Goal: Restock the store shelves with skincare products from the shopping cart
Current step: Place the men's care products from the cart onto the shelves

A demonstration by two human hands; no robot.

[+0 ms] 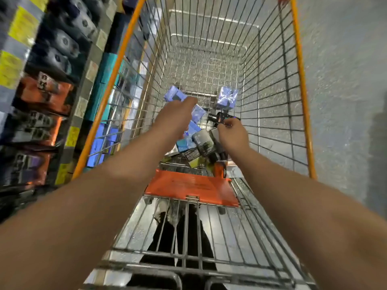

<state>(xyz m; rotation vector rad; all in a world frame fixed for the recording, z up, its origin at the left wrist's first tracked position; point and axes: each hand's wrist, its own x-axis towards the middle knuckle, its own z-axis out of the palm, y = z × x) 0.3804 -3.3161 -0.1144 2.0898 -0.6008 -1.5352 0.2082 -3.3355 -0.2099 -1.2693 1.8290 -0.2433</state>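
1. The skincare boxes (194,141) lie in a loose heap at the bottom of the shopping cart (270,84), toward its near end: pale blue cartons on the left of the heap, grey and dark ones on the right.
2. One blue box (226,97) stands apart at the far right of the heap, on the cart floor.
3. The left hand (176,119) reaches down into the cart with its grip clamped on a blue carton (173,95), whose end sticks out past the far side of the fingers.
4. The right hand (232,135) is just right of the heap, its grip pinched on a small dark item (219,118); blur hides what that item is.
5. A grey box (202,139) sits between the two hands, touching the blue cartons beside it.
6. An orange flap (188,189) lies across the near end of the cart, above the wire child seat (219,233).
7. The cart's top rails are orange, and its walls are wire mesh.
8. On the left, just beside the cart, store shelves (48,84) carry dark, orange, teal and blue packs, with yellow price tags along their edges; all of it is blurred.
9. On the right lies grey speckled floor (345,91).
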